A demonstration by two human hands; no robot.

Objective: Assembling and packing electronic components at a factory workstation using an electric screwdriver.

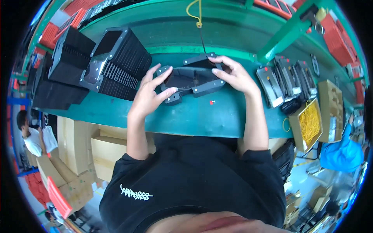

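A black, angular frame [210,88] with small screw-like dots lies on the green bench, and a glossy dark panel [186,77] shows in its middle. My left hand [150,92] grips its left end, thumb and fingers bent round the edge. At the opposite end my right hand [236,75] is closed on the frame, its thumb by the panel's corner and a finger on the far edge. A small red-and-white piece [212,102] sits on the bench just nearer to me than the frame. The frame's underside is hidden.
Tall stacks of similar black frames [124,64] stand at the left. On the right are several grey-and-black devices [270,86] and a cardboard box [306,126] of yellow cords. A yellow cord [199,24] hangs above the bench. Other people [342,153] are off to the sides.
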